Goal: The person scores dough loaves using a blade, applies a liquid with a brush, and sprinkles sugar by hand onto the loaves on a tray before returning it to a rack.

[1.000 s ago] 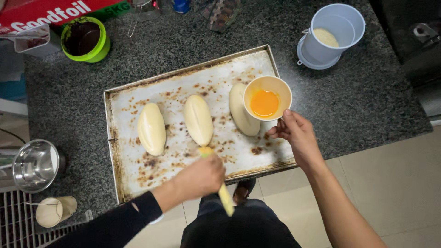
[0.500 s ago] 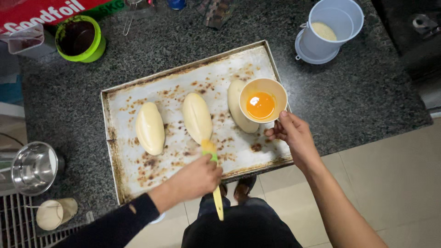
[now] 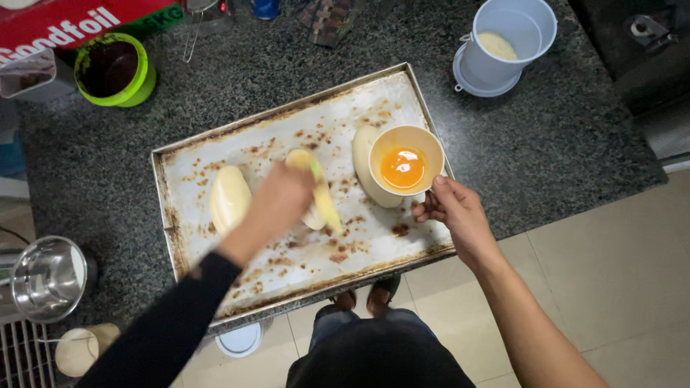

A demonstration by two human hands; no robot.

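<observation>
Moved since half a second ago: left hand [image 3: 277, 205], formerly at the tray's near edge with the brush pointing back toward the body, now over the middle of the tray, covering most of the middle loaf.

Left hand: closed around the yellow brush [image 3: 323, 197]; brush runs from 11 to 5 o'clock across the middle loaf [image 3: 310, 215], tip blurred. Dark sleeve [image 3: 165, 330] to the wrist.

Right hand [image 3: 453, 212]: at 3 o'clock on the tray, fingers pinching the rim of the cup [image 3: 406, 162] at its 5 o'clock side. Cup holds orange beaten egg; it is unchanged in place, above the tray's right end, overlapping the right loaf [image 3: 364, 169].

Tray [image 3: 302, 108]: rectangular metal, scorched and stained, on a dark granite counter [image 3: 546, 144]. Left loaf [image 3: 230, 197] at 9 o'clock of the left hand, just beside it.

Counter, other items: green tub [image 3: 115, 70] at 10 o'clock; white jug [image 3: 507, 43] on its lid at 2 o'clock; steel bowl [image 3: 44, 279] at 8 o'clock, off the counter's edge.

Floor: pale tiles [image 3: 611, 273], person's feet below the tray's near edge.
</observation>
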